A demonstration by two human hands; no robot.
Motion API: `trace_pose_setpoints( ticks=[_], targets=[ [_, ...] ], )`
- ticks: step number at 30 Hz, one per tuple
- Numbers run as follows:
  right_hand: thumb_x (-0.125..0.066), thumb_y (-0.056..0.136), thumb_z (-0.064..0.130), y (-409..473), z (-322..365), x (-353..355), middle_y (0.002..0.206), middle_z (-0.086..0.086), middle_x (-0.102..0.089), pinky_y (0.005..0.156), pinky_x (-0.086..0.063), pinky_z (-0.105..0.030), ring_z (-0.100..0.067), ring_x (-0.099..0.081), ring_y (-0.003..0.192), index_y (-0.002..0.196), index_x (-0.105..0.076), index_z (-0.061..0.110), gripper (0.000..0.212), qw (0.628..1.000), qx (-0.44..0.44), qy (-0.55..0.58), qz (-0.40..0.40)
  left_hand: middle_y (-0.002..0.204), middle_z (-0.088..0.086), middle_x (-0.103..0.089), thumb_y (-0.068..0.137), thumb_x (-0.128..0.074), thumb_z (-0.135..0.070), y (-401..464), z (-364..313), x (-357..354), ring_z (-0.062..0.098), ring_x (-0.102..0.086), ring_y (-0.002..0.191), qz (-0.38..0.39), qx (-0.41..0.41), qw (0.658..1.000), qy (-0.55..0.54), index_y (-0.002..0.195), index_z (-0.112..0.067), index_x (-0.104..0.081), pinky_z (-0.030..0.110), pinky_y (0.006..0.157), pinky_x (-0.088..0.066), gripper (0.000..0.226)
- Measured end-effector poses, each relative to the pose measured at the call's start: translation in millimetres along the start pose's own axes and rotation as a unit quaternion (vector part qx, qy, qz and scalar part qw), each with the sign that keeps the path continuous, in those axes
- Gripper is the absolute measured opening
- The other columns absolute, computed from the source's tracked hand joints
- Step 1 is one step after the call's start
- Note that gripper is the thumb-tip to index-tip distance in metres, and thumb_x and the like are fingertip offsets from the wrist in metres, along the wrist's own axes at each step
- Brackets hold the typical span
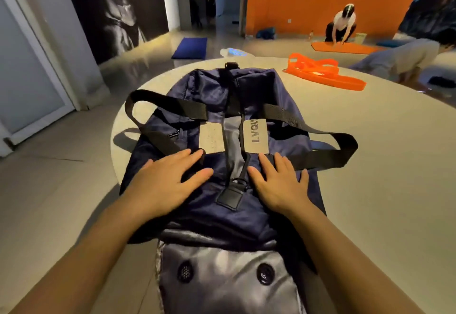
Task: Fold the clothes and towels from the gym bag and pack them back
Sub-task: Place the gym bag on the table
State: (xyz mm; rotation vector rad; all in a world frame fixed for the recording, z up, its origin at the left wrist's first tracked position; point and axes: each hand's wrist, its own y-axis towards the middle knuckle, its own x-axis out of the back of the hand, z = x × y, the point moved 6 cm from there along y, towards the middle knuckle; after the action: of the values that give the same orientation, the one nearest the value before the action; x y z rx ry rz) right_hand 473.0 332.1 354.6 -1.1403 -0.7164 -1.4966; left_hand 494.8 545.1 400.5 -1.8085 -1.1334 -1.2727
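Lengthwise, the navy nylon gym bag (222, 205) with black webbing handles lies on the round pale table (370, 155), its long axis running straight away from the person. Both the left hand (165, 180) and the right hand (281, 182) press flat, fingers straight, on either side of the zip.

Gym bag (222, 126) lies lengthwise on the round table (370, 165) in front of us, near end at 6 o'clock, far end at 12. Our left hand (165, 180) and right hand (281, 182) rest flat on top of it, either side of the centre zipper pull (232, 194). One handle strap (158, 116) loops out at 10, the other strap (320, 145) at 2. Tray (325, 74) on the table at 1, apart from the bag. Floor cushion (190, 48) beyond the table at 11; crouching person (341, 24) over a mat (345, 47) at 1, farther back.
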Motion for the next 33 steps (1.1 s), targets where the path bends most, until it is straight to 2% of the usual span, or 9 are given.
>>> trace_pose_setpoints(
  ticks=[3, 6, 10, 14, 17, 20, 26, 30, 33],
  targets=[
    [-0.018, 0.096, 0.060, 27.2, 16.9, -4.6, 0.161, 0.001, 0.002, 0.115, 0.008, -0.054, -0.016, 0.007, 0.147, 0.151, -0.010, 0.037, 0.060, 1.000, 0.008, 0.001, -0.009, 0.156, -0.027, -0.008, 0.072, -0.015, -0.088, -11.1, -24.2, 11.4, 0.001, -0.011, 0.144, -0.042, -0.002, 0.999, -0.030, 0.146, -0.054, -0.009, 0.039, 0.119, -0.014, 0.081],
    [-0.022, 0.096, 0.060, 47.7, 27.3, -2.6, 0.161, 0.001, 0.002, 0.115, 0.008, -0.054, -0.017, 0.005, 0.147, 0.151, -0.012, 0.037, 0.060, 1.000, 0.018, 0.011, 0.009, 0.159, -0.020, 0.008, 0.071, 0.001, -0.088, -7.0, -28.5, -30.1, 0.006, 0.008, 0.146, 0.002, 0.006, 1.000, 0.030, 0.141, -0.058, 0.011, 0.050, 0.118, 0.007, 0.077],
    [-0.032, 0.099, 0.050, 48.6, 23.7, 12.7, 0.160, 0.005, -0.009, 0.116, 0.003, -0.049, -0.014, -0.005, 0.147, 0.150, -0.021, 0.032, 0.056, 0.990, 0.075, 0.105, 0.053, 0.159, -0.018, 0.011, 0.053, 0.029, -0.085, 6.0, -11.1, -50.4, 0.008, 0.012, 0.146, -0.034, 0.004, 0.997, 0.065, 0.126, -0.062, 0.030, 0.049, 0.114, 0.014, 0.076],
    [-0.046, 0.091, 0.057, 15.7, 13.0, 25.6, 0.158, 0.011, -0.015, 0.116, -0.014, -0.035, -0.007, -0.011, 0.145, 0.147, -0.030, 0.032, 0.063, 0.968, 0.130, 0.212, -0.042, 0.159, -0.020, 0.007, 0.059, 0.024, -0.084, 27.1, 1.4, -45.6, 0.006, 0.009, 0.146, -0.028, -0.014, 0.996, 0.080, 0.138, -0.058, 0.021, 0.049, 0.117, 0.011, 0.083],
    [-0.029, 0.076, 0.082, -0.9, 21.9, 19.9, 0.157, 0.017, -0.012, 0.119, -0.012, -0.042, -0.003, -0.007, 0.144, 0.145, -0.022, 0.046, 0.079, 0.966, 0.194, 0.150, -0.086, 0.159, -0.020, -0.001, 0.057, 0.021, -0.088, 53.2, 18.6, -36.5, 0.006, 0.003, 0.147, -0.020, -0.026, 0.996, 0.079, 0.146, -0.052, 0.008, 0.048, 0.118, 0.008, 0.096],
    [-0.015, 0.067, 0.087, 2.0, 17.5, 3.7, 0.158, 0.018, -0.003, 0.119, -0.009, -0.045, -0.006, -0.002, 0.145, 0.140, -0.006, 0.054, 0.080, 0.976, 0.174, 0.103, -0.076, 0.159, -0.019, -0.006, 0.059, 0.011, -0.090, 80.8, 39.1, -29.2, 0.006, -0.003, 0.147, -0.014, -0.027, 0.996, 0.085, 0.147, -0.050, 0.001, 0.048, 0.118, 0.005, 0.097],
    [0.022, 0.057, 0.087, 13.1, 13.1, -8.0, 0.159, 0.013, -0.009, 0.119, -0.013, -0.044, -0.009, -0.010, 0.145, 0.149, -0.008, 0.043, 0.106, 0.984, 0.148, 0.012, -0.093, 0.158, -0.013, -0.023, 0.062, 0.010, -0.091, 116.5, 69.3, -9.8, 0.009, -0.016, 0.146, -0.057, -0.005, 0.995, 0.076, 0.150, -0.044, -0.014, 0.048, 0.118, -0.006, 0.103],
    [0.017, 0.066, 0.084, 14.1, 11.3, -7.3, 0.157, 0.010, -0.020, 0.118, -0.017, -0.044, -0.011, -0.021, 0.143, 0.149, -0.016, 0.039, 0.101, 0.982, 0.146, 0.034, -0.111, 0.160, -0.014, -0.004, 0.071, -0.002, -0.081, 102.2, 41.1, -4.4, 0.011, 0.011, 0.147, -0.116, 0.017, 0.992, 0.041, 0.149, -0.048, -0.005, 0.056, 0.114, 0.003, 0.084],
    [0.005, 0.074, 0.080, 12.8, 10.2, -3.3, 0.155, 0.008, -0.028, 0.117, -0.020, -0.042, -0.013, -0.027, 0.140, 0.148, -0.024, 0.037, 0.091, 0.981, 0.145, 0.043, -0.119, 0.159, -0.019, 0.009, 0.079, -0.018, -0.084, 96.8, 5.6, -19.8, 0.011, 0.023, 0.143, -0.055, -0.004, 0.998, 0.019, 0.146, -0.053, -0.001, 0.064, 0.110, 0.006, 0.076]
  ],
)
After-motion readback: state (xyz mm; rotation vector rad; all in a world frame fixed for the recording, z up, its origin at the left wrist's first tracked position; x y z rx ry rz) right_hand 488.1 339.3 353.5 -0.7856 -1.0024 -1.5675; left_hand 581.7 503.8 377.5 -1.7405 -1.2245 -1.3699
